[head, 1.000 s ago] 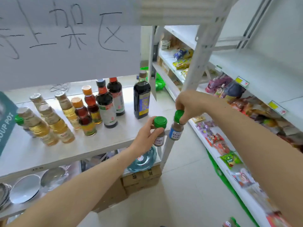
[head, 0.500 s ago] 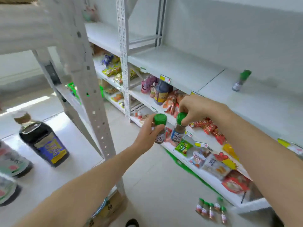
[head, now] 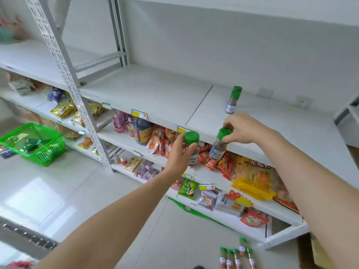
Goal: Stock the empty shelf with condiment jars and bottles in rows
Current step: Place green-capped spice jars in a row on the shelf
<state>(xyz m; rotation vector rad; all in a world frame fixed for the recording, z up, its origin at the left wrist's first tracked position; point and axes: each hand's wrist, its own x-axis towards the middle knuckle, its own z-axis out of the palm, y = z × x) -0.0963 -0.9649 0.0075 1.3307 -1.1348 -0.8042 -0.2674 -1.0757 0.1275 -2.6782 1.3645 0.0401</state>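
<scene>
Two green-capped spice jars held up in front of the white shelf, one per hand.

Left hand [head: 177,152] is wrapped around the body of the left jar [head: 192,150], grip clamped on it; right hand [head: 245,129] is pinched on the cap of the right jar [head: 219,146], which is tilted. Both jars are held in the air just near of the shelf [head: 155,96] edge. A third jar [head: 233,100] is stood upright far right on that shelf. Snack packets [head: 252,177] are seen on lower shelves, small bottles [head: 236,257] on the floor.
</scene>
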